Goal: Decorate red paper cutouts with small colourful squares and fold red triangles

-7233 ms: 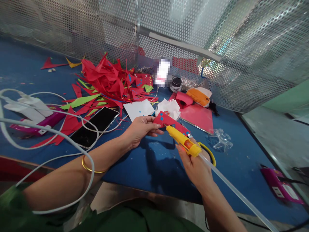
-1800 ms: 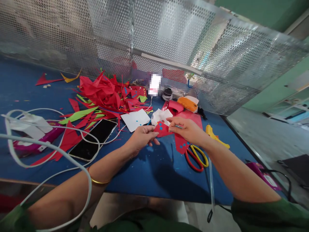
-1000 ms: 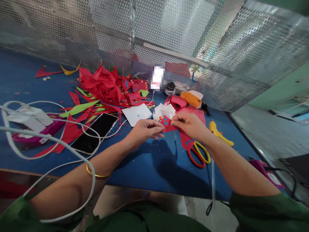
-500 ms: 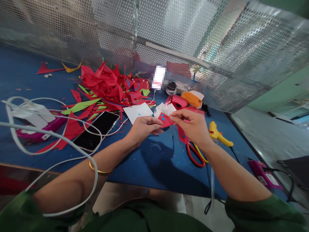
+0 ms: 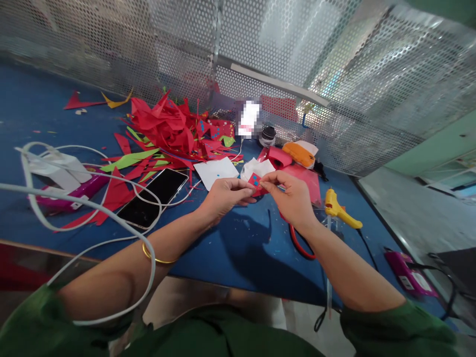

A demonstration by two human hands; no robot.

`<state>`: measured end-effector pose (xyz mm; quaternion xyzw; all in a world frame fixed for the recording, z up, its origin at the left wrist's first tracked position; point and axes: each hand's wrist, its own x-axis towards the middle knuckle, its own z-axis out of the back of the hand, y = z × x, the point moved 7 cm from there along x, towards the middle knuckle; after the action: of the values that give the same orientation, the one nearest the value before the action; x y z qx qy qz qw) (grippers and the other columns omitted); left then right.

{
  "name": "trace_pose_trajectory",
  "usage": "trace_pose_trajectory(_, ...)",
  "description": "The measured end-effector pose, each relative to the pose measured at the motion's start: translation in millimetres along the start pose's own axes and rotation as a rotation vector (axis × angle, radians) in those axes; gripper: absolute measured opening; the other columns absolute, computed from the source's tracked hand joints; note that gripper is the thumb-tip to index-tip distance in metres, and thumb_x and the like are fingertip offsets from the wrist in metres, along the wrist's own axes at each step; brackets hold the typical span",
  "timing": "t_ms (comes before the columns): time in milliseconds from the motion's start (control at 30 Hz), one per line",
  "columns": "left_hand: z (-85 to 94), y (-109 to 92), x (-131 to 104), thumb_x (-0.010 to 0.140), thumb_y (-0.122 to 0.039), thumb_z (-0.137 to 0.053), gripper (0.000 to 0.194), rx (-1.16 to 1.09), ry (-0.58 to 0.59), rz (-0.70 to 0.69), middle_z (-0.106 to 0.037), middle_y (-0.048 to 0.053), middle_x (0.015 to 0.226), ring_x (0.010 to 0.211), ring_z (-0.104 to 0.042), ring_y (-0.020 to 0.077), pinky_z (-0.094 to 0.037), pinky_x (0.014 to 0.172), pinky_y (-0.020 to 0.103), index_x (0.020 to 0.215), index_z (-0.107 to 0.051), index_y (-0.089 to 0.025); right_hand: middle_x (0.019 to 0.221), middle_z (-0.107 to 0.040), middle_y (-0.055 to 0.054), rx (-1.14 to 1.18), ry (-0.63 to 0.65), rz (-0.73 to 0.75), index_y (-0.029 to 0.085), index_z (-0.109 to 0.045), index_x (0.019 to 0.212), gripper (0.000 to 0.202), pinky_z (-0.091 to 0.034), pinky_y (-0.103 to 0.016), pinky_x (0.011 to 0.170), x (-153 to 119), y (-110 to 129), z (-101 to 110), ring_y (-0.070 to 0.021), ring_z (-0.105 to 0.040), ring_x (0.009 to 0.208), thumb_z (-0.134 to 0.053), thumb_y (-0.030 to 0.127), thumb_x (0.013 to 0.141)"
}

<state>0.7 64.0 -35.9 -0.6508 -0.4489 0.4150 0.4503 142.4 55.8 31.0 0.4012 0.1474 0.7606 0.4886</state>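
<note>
Between both hands is a small red paper piece (image 5: 254, 180) with blue square bits on it. My left hand (image 5: 226, 199) pinches its left side between thumb and fingers. On the other side, my right hand (image 5: 292, 198) has thumb and forefinger closed at the right edge; the fingertips partly hide the piece. Just behind it stands a white, paper-like holder (image 5: 263, 165). A white sheet (image 5: 213, 171) with a blue speck lies beyond my left hand. Scissors with a red handle (image 5: 299, 245) lie partly under my right forearm.
Red paper scraps (image 5: 159, 124) are heaped at the back left. Looped white cables (image 5: 152, 267) cross a dark phone (image 5: 156, 196) and my left arm. At right lie a yellow glue gun (image 5: 340, 208) and a purple power strip (image 5: 407, 272). A mesh panel (image 5: 178, 54) borders the back.
My hands have come closer together, with the right fingers further over the red piece. The view has shifted slightly, and my right arm now covers more of the scissors.
</note>
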Motion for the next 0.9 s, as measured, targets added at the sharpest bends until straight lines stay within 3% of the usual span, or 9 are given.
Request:
trace_pose_trajectory(433,-0.2,-2.1,-0.3,0.081,-0.011,-0.070,0.005,-0.026,0.003,-0.022,-0.073,0.003,0.066,0.066,-0.072,0.0132,-0.054,0.066,0.024,0.079,-0.074,-0.013,0.083,-0.060,-0.003,-0.062,-0.136,0.098,0.022,-0.072,0.076,0.006,-0.047,-0.037,0.077,-0.2,8.1,-4.6,-0.0199,-0.059,0.085,-0.071,0.021,0.082)
trace_pose_trajectory(900,-0.4,-3.9,-1.6,0.080,-0.014,-0.070,0.007,-0.027,-0.008,-0.024,-0.072,0.003,0.065,0.063,-0.070,0.0117,-0.054,0.067,0.023,0.074,-0.073,-0.012,0.078,-0.060,0.000,0.009,-0.190,0.031,0.024,-0.073,0.071,0.009,-0.048,-0.036,0.076,-2.3,5.8,-9.7,-0.0189,-0.059,0.083,-0.073,0.019,0.079)
